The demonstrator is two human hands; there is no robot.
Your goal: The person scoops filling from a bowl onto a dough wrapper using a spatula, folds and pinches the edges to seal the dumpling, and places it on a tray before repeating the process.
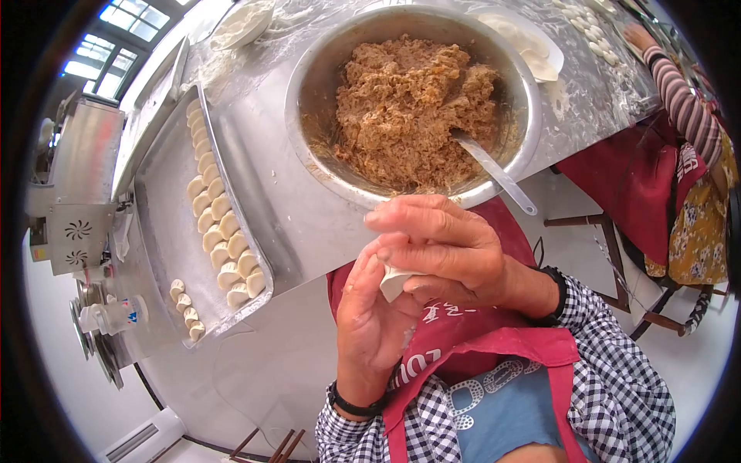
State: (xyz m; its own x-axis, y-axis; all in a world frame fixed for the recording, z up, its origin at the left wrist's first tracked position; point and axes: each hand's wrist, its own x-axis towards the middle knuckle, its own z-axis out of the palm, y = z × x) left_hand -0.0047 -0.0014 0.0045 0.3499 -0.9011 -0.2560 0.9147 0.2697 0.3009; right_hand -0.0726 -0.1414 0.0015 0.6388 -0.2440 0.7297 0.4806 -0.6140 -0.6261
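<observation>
Both hands meet just below the front rim of a large metal bowl [305,154]. A small piece of white dough [394,284] is pinched between them. My left hand [369,316] is on the left side of the dough, its fingers partly hidden. My right hand [451,251] closes over the dough from the right with bent fingers. Brown minced filling [409,108] lies in the bowl, and a metal spoon [498,174] leans in it with its handle over the rim. Folded dumplings [228,224] stand in rows on a metal tray [166,201] at the left.
A white dish of dough [525,42] sits behind the bowl at the right. Small dough pieces [590,35] lie farther right, near a co-worker's arm [679,92]. A floury bowl [241,23] is at the back left. A wooden stool [610,262] stands below the table.
</observation>
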